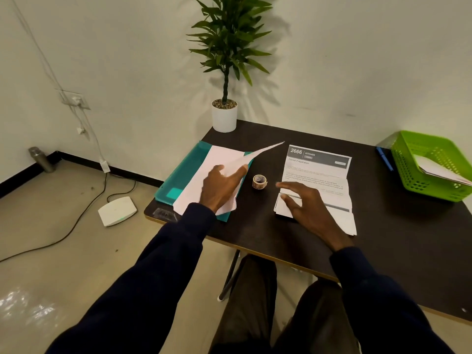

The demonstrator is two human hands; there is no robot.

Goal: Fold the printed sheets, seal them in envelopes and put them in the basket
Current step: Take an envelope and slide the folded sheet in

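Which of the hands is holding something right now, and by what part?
Left hand pinches a white paper by its near end, far corner lifted. Right hand is open over the printed sheet, gripping nothing.

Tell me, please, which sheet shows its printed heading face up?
The printed sheet under the right hand, headed 2666 KITCHEN; the lifted sheet in the left hand looks blank.

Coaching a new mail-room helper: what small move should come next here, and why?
Probably carry the white paper, pinched by the left hand above the teal tray, across to the printed sheet. The right hand rests on that sheet, already partly folded, so it seems nearly ready for enclosing.
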